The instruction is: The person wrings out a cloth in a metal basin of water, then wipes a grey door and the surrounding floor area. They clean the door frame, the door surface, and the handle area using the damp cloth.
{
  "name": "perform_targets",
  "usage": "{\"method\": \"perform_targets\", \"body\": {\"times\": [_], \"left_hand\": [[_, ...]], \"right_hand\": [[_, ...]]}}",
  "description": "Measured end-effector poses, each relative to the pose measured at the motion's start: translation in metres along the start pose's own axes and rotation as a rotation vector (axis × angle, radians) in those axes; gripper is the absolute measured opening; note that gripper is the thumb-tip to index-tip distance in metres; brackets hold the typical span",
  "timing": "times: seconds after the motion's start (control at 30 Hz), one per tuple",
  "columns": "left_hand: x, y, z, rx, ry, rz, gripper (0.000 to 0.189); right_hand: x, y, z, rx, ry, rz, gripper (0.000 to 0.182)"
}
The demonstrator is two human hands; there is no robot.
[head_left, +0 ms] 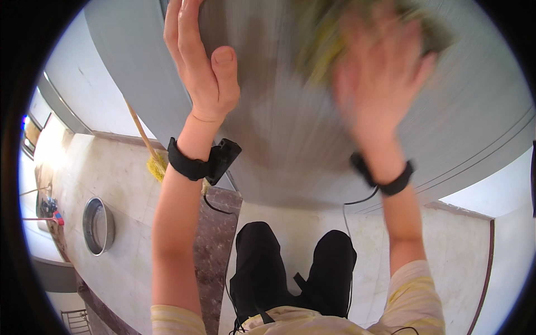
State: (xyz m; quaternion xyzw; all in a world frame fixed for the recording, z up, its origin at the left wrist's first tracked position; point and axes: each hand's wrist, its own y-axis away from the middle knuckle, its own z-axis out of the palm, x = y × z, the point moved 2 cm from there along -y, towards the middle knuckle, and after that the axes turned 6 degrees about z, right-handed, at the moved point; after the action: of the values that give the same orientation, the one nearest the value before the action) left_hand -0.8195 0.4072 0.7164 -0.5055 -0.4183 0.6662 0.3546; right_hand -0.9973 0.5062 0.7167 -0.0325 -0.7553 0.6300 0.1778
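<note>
A grey door panel [293, 167] fills the view before me. My right hand [379, 71], blurred by motion, lies flat over a yellow and dark cloth [324, 46] and presses it against the panel. The cloth is blurred too, and its far part reaches the top rim of the picture. My left hand [209, 71] is at the panel's left edge, palm towards it, thumb apart and fingers pointing up; it holds no object, and its fingertips are cut off by the frame. Black straps with small devices circle both wrists.
A round metal basin [98, 226] stands on the tiled floor to the left. A wooden-handled broom or brush with yellow bristles [156, 166] leans by the white wall. Farther left lies a red and blue brush head [57, 217]. A dark stone threshold [215, 251] crosses the floor beside my legs.
</note>
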Motion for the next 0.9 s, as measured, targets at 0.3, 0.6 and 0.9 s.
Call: {"method": "perform_targets", "body": {"times": [0.3,0.6,0.9], "left_hand": [[-0.002,0.003,0.025,-0.217,-0.345,0.023,0.048],[0.028,-0.01,0.024,-0.277,-0.452,0.004,0.049],[0.043,-0.017,0.02,-0.304,-0.485,0.004,0.043]], "right_hand": [[0.105,0.242,0.014,-0.857,-0.251,-1.0,0.043],[0.291,-0.071,-0.052,0.263,0.097,0.033,0.042],[0.189,0.22,-0.047,-0.569,-0.147,-0.687,0.027]]}}
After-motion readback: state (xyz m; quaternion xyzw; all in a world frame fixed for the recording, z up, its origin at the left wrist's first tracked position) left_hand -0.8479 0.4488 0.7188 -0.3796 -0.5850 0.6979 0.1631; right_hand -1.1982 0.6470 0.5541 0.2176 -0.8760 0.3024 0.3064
